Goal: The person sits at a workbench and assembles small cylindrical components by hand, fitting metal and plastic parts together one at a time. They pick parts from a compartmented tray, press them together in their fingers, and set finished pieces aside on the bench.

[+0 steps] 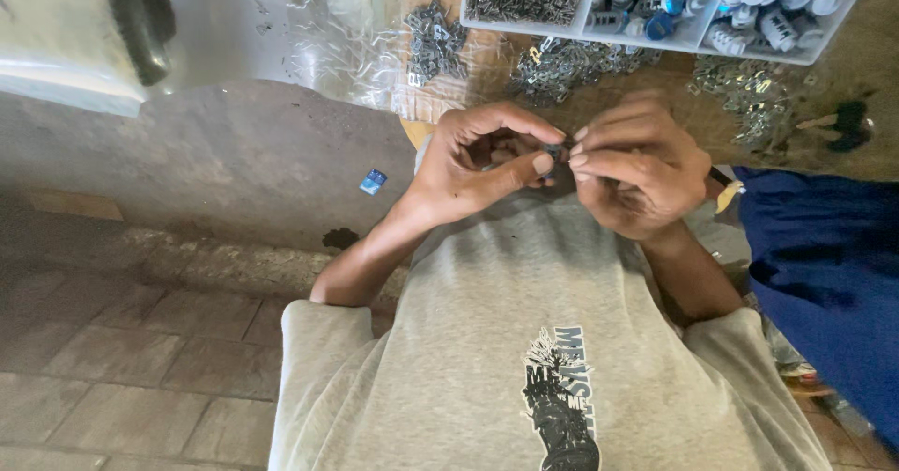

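Both hands meet just above the grey shirt [524,274], fingertips pinched together on a tiny dark metal part [554,153] held between them. The left hand [482,157] curls around it from the left, the right hand [637,167] from the right. Beyond them on the desk [468,59] lie loose heaps of small metal clips [562,64], and farther off a white compartment tray [655,33] holds blue-and-white caps [749,3].

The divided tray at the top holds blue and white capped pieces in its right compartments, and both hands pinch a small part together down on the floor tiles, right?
Not quite. The head view shows the left hand and right hand pinching the small part raised in front of the chest, not on the floor tiles. The divided tray does hold blue and white capped pieces.
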